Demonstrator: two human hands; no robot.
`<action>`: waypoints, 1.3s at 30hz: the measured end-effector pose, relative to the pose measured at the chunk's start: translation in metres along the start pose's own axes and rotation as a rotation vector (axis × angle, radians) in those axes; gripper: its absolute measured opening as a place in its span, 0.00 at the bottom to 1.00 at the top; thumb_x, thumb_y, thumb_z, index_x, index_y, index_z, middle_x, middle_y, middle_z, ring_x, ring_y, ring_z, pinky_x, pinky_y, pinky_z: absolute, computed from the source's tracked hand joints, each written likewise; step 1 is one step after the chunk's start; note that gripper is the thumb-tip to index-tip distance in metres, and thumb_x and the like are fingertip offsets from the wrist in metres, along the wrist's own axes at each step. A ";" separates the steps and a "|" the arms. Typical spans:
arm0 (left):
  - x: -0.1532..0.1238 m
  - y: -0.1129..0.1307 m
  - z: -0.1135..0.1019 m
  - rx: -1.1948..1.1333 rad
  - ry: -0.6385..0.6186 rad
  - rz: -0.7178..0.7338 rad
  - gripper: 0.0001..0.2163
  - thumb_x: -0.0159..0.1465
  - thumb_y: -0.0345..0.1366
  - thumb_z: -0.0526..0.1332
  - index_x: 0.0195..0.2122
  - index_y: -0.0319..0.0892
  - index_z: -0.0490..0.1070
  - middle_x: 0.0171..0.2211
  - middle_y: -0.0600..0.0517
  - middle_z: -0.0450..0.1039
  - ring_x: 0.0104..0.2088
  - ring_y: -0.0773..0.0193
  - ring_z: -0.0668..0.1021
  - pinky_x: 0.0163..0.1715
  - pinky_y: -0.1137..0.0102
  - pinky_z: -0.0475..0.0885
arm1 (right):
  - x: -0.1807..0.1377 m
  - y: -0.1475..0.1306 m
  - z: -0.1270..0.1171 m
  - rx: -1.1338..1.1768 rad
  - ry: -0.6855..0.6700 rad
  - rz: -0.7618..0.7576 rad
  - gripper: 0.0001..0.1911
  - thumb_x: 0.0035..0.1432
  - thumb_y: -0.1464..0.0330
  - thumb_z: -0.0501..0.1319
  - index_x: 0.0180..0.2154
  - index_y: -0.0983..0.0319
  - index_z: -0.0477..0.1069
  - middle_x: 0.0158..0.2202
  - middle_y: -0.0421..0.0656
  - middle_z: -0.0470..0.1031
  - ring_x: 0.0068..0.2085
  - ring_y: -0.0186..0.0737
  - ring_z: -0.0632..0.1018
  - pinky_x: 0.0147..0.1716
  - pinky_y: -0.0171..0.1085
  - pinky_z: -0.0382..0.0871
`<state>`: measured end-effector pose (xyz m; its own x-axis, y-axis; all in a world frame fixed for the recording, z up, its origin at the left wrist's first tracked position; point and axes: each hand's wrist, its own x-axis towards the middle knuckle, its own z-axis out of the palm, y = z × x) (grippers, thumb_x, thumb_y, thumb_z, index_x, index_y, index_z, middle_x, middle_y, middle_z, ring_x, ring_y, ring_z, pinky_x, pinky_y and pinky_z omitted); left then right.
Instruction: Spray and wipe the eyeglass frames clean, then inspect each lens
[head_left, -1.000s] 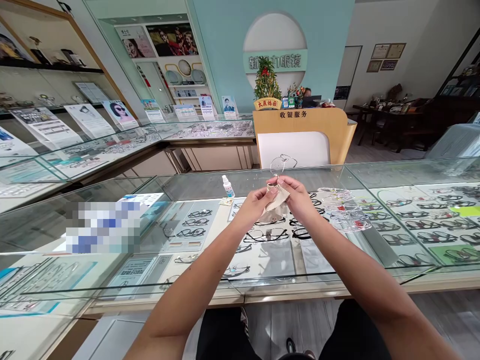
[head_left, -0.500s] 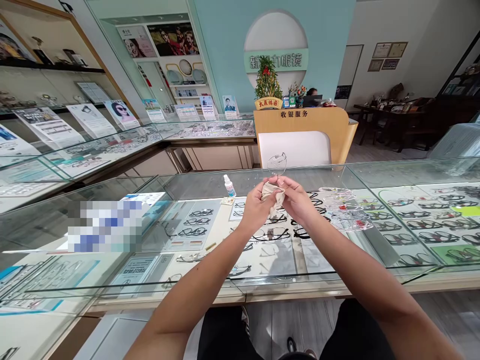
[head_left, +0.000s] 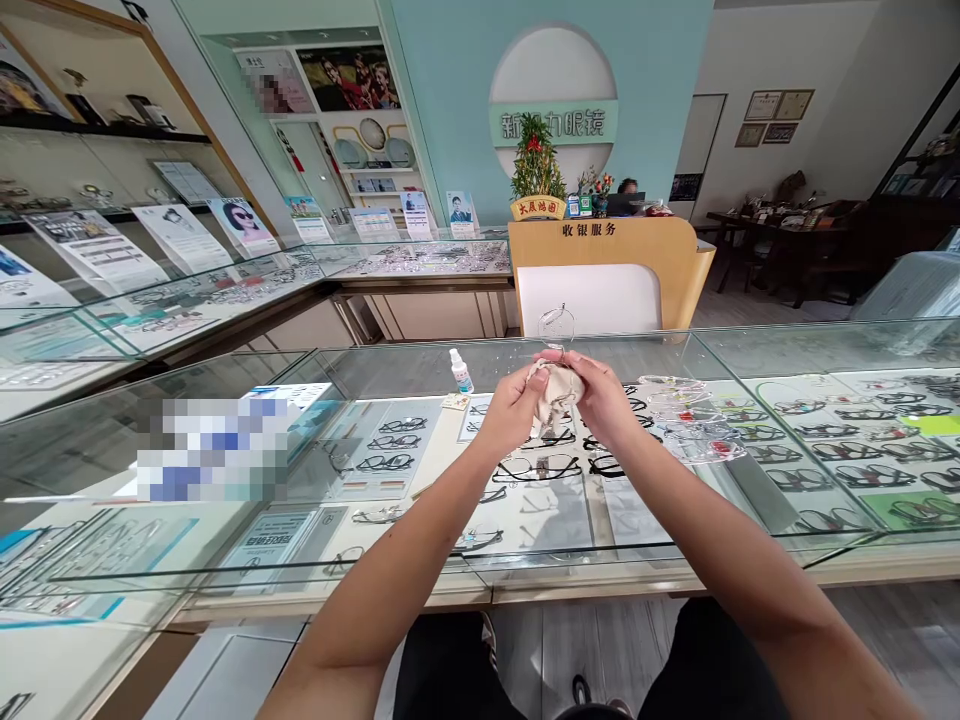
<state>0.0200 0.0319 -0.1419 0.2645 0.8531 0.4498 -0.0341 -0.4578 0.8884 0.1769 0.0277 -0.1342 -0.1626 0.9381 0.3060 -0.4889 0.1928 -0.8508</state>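
Both my hands meet above the glass counter around a crumpled beige cloth (head_left: 556,392). My left hand (head_left: 517,402) is closed on the cloth from the left, thumb pressed onto it. On the other side, my right hand (head_left: 604,396) is closed round a thin-rimmed pair of glasses (head_left: 556,325) and the cloth's right edge. One round lens sticks up past my fingertips; the other part of the glasses is hidden by cloth and fingers. A small white spray bottle (head_left: 461,372) stands on the glass to the left of my hands.
The glass display counter (head_left: 390,375) spans in front of me, with rows of glasses (head_left: 540,467) inside. Clear lens-shaped pieces (head_left: 690,420) lie right of my hands. Papers (head_left: 217,440) lie on the left. Farther off, a person sits behind a wooden cash desk (head_left: 679,262).
My left thumb has shifted to the left on the cloth, and more of the cloth shows between my hands. The glasses have moved slightly to the right. The bottle stays put.
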 end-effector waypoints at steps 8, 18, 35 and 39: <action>-0.002 -0.001 0.004 -0.076 -0.023 -0.050 0.27 0.64 0.58 0.75 0.51 0.41 0.75 0.30 0.55 0.71 0.26 0.68 0.69 0.27 0.71 0.66 | 0.001 0.003 -0.001 0.004 -0.015 0.016 0.15 0.61 0.51 0.74 0.44 0.52 0.90 0.54 0.41 0.89 0.56 0.50 0.84 0.59 0.45 0.76; -0.001 0.002 0.006 0.027 0.186 0.050 0.30 0.68 0.69 0.63 0.35 0.42 0.73 0.24 0.55 0.67 0.25 0.67 0.67 0.26 0.71 0.64 | -0.004 0.004 0.005 -0.091 -0.071 -0.042 0.21 0.65 0.46 0.70 0.49 0.52 0.89 0.56 0.41 0.88 0.61 0.54 0.82 0.63 0.49 0.74; -0.008 0.000 0.014 0.156 0.248 0.096 0.22 0.73 0.59 0.65 0.48 0.42 0.79 0.27 0.54 0.72 0.28 0.63 0.70 0.31 0.69 0.66 | -0.007 0.000 0.018 -0.015 0.028 -0.017 0.14 0.57 0.50 0.76 0.38 0.52 0.89 0.51 0.42 0.89 0.60 0.52 0.82 0.60 0.45 0.74; -0.005 0.001 0.012 0.102 0.250 0.115 0.28 0.73 0.66 0.58 0.42 0.43 0.78 0.28 0.53 0.71 0.29 0.62 0.70 0.32 0.68 0.67 | -0.006 -0.004 0.015 -0.004 0.001 0.000 0.18 0.54 0.48 0.77 0.39 0.53 0.88 0.51 0.43 0.89 0.55 0.52 0.84 0.58 0.47 0.75</action>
<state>0.0298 0.0240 -0.1446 0.0180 0.8235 0.5671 0.0499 -0.5672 0.8221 0.1669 0.0171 -0.1267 -0.1614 0.9384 0.3057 -0.4857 0.1941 -0.8523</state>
